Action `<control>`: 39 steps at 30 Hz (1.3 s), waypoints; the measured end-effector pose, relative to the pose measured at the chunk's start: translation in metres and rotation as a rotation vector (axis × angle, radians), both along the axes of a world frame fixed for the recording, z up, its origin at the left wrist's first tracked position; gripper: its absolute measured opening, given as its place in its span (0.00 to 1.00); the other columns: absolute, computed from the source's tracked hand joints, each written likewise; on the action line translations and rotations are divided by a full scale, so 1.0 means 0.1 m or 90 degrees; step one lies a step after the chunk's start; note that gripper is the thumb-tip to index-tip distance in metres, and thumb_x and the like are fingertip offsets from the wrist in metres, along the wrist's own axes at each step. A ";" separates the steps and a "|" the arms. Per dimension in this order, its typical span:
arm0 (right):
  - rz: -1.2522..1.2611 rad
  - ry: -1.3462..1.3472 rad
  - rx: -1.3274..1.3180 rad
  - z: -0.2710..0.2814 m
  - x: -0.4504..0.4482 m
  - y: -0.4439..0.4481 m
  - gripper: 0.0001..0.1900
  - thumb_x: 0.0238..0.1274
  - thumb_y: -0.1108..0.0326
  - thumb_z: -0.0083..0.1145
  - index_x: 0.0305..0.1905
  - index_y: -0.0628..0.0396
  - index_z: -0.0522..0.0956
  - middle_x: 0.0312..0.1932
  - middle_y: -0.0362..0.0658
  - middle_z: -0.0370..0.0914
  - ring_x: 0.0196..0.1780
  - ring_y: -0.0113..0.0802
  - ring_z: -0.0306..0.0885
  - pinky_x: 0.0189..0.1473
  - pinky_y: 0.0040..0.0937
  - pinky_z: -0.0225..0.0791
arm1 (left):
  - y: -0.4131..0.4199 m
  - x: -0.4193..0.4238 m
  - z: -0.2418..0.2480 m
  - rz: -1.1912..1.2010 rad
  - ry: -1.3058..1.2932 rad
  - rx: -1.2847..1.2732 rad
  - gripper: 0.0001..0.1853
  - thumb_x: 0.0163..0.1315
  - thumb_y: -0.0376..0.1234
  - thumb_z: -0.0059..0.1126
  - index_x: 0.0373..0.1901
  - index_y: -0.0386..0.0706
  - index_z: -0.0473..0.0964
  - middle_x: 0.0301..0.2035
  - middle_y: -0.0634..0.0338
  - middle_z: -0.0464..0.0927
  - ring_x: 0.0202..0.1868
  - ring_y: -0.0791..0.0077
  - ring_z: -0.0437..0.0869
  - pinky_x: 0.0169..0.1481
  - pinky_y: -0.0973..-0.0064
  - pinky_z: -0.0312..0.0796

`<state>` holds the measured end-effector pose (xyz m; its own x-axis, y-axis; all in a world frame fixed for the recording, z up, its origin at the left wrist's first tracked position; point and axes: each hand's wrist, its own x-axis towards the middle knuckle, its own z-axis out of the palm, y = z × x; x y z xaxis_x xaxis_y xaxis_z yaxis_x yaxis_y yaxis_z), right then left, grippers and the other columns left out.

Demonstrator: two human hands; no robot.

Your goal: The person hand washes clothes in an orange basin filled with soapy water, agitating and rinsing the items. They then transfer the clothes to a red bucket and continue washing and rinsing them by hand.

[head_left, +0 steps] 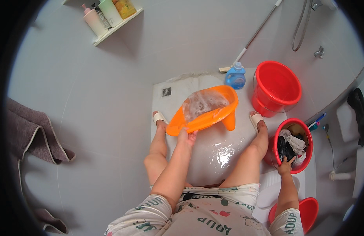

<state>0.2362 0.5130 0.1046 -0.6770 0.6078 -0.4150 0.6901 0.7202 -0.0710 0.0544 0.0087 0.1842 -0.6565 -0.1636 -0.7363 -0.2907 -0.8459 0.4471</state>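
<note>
My left hand (187, 138) grips the near rim of an orange plastic basin (177, 122), which is tilted and holds foamy, murky water. A leg-like orange part sticks out below its right side. On the right, my right hand (285, 165) rests at the near rim of a red bucket (309, 159), fingers spread; whether they grip the rim I cannot tell. Dark and pale wet clothes (294, 144) lie in that bucket. Behind it stands a larger red bucket (276, 82) with a wire handle. A blue detergent bottle (236, 77) is on the floor beyond the basin.
A floor drain (167, 91) lies at the far left corner of the wet floor. A long-handled brush (243, 50) leans on the wall. Bottles stand on a corner shelf (120, 27). Towels (37, 129) hang at left. Another red container (310, 211) is at lower right, beside my leg.
</note>
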 end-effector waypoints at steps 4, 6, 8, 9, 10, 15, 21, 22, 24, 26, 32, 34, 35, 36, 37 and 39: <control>0.013 -0.001 0.019 -0.06 0.01 0.02 0.40 0.52 0.58 0.67 0.71 0.41 0.59 0.75 0.65 0.16 0.65 0.62 0.67 0.65 0.51 0.62 | -0.01 -0.06 0.09 0.025 0.018 0.045 0.12 0.65 0.30 0.41 0.44 0.32 0.69 0.33 0.46 0.80 0.27 0.60 0.84 0.27 0.78 0.81; 0.009 0.011 0.029 -0.08 0.01 0.02 0.40 0.52 0.58 0.67 0.71 0.42 0.59 0.75 0.65 0.17 0.64 0.63 0.68 0.64 0.52 0.62 | -0.02 -0.12 0.11 0.045 0.016 0.059 0.12 0.65 0.30 0.41 0.43 0.31 0.69 0.33 0.46 0.80 0.28 0.60 0.85 0.28 0.77 0.82; 0.014 0.015 0.025 -0.09 0.01 0.03 0.40 0.52 0.59 0.67 0.71 0.42 0.59 0.75 0.65 0.17 0.64 0.62 0.68 0.64 0.52 0.62 | -0.04 -0.19 0.11 0.059 0.033 0.059 0.12 0.65 0.30 0.40 0.43 0.30 0.69 0.33 0.45 0.80 0.27 0.60 0.85 0.29 0.76 0.83; 0.006 0.016 0.028 -0.08 0.01 0.02 0.40 0.52 0.60 0.67 0.71 0.42 0.59 0.75 0.65 0.18 0.63 0.62 0.69 0.64 0.52 0.62 | -0.04 -0.23 0.10 0.064 0.034 0.061 0.13 0.65 0.30 0.40 0.43 0.29 0.69 0.32 0.44 0.80 0.27 0.59 0.85 0.30 0.76 0.83; 0.011 0.016 0.023 -0.08 0.02 0.02 0.40 0.52 0.60 0.67 0.70 0.42 0.60 0.75 0.66 0.18 0.63 0.62 0.69 0.64 0.52 0.63 | -0.05 -0.27 0.10 0.057 0.041 0.057 0.13 0.66 0.31 0.41 0.44 0.30 0.70 0.33 0.46 0.80 0.28 0.60 0.85 0.30 0.76 0.83; 0.001 0.022 0.022 -0.06 0.01 0.01 0.39 0.52 0.62 0.66 0.70 0.43 0.61 0.75 0.66 0.19 0.63 0.61 0.69 0.64 0.51 0.63 | -0.10 -0.40 0.17 -0.023 0.067 0.050 0.15 0.68 0.37 0.43 0.43 0.32 0.71 0.32 0.49 0.81 0.30 0.63 0.85 0.29 0.77 0.81; 0.003 0.029 0.036 -0.07 0.01 0.00 0.38 0.52 0.64 0.66 0.70 0.43 0.61 0.75 0.66 0.19 0.62 0.62 0.70 0.63 0.50 0.64 | -0.16 -0.50 0.26 -0.092 0.040 0.027 0.24 0.67 0.47 0.46 0.42 0.32 0.73 0.34 0.51 0.82 0.28 0.68 0.85 0.29 0.78 0.77; 0.012 0.031 0.035 -0.07 0.01 0.00 0.38 0.52 0.63 0.66 0.69 0.43 0.61 0.75 0.66 0.20 0.62 0.62 0.70 0.62 0.50 0.64 | -0.17 -0.51 0.27 -0.105 0.035 0.030 0.25 0.67 0.49 0.45 0.42 0.32 0.73 0.33 0.51 0.82 0.28 0.68 0.85 0.28 0.78 0.77; 0.004 0.034 0.044 -0.06 0.01 -0.01 0.38 0.51 0.62 0.67 0.69 0.43 0.62 0.75 0.66 0.20 0.62 0.63 0.69 0.62 0.50 0.64 | -0.17 -0.51 0.31 -0.105 0.000 0.009 0.29 0.67 0.54 0.45 0.41 0.32 0.73 0.32 0.51 0.81 0.28 0.68 0.84 0.28 0.78 0.76; 0.010 0.039 0.026 -0.05 0.02 -0.02 0.37 0.51 0.63 0.67 0.68 0.43 0.62 0.75 0.67 0.21 0.62 0.63 0.69 0.62 0.50 0.64 | -0.17 -0.47 0.37 -0.120 -0.007 0.002 0.32 0.65 0.58 0.47 0.41 0.32 0.73 0.31 0.51 0.81 0.27 0.68 0.84 0.28 0.77 0.76; 0.008 0.056 0.025 -0.06 0.03 -0.01 0.36 0.51 0.63 0.66 0.67 0.43 0.63 0.75 0.67 0.22 0.61 0.65 0.70 0.62 0.51 0.64 | -0.26 -0.22 0.72 -0.413 0.039 -0.397 0.39 0.58 0.63 0.57 0.45 0.31 0.72 0.37 0.48 0.81 0.30 0.64 0.83 0.29 0.71 0.76; 0.009 0.058 0.034 -0.10 0.03 0.00 0.36 0.51 0.64 0.66 0.67 0.44 0.63 0.75 0.67 0.22 0.61 0.64 0.70 0.62 0.51 0.64 | -0.30 -0.19 0.81 -0.484 0.064 -0.643 0.39 0.55 0.61 0.62 0.48 0.33 0.71 0.42 0.48 0.80 0.35 0.61 0.82 0.34 0.67 0.76; 0.012 0.058 0.041 -0.12 0.03 0.02 0.36 0.51 0.64 0.66 0.67 0.44 0.63 0.75 0.67 0.22 0.61 0.64 0.70 0.62 0.51 0.65 | -0.35 -0.19 0.84 -0.504 0.088 -0.706 0.39 0.53 0.59 0.64 0.50 0.33 0.71 0.44 0.47 0.79 0.39 0.60 0.81 0.38 0.66 0.76; 0.010 0.052 0.053 -0.14 0.03 0.03 0.37 0.51 0.64 0.66 0.67 0.45 0.63 0.75 0.66 0.22 0.61 0.64 0.70 0.61 0.51 0.65 | -0.36 -0.18 0.85 -0.522 0.111 -0.770 0.39 0.52 0.58 0.66 0.53 0.34 0.70 0.47 0.46 0.78 0.43 0.58 0.81 0.41 0.64 0.76; 0.017 0.055 0.046 -0.16 0.04 0.04 0.37 0.51 0.64 0.66 0.68 0.45 0.62 0.75 0.66 0.22 0.61 0.63 0.70 0.61 0.50 0.65 | -0.37 -0.17 0.84 -0.535 0.132 -0.835 0.40 0.51 0.56 0.68 0.55 0.35 0.69 0.49 0.46 0.77 0.47 0.57 0.80 0.45 0.63 0.75; 0.014 0.065 0.051 -0.19 0.04 0.06 0.38 0.50 0.64 0.67 0.68 0.45 0.62 0.75 0.66 0.21 0.61 0.63 0.70 0.61 0.50 0.66 | -0.30 -0.16 0.76 -0.509 0.149 -1.005 0.42 0.49 0.53 0.72 0.59 0.36 0.68 0.54 0.44 0.75 0.55 0.54 0.78 0.53 0.59 0.74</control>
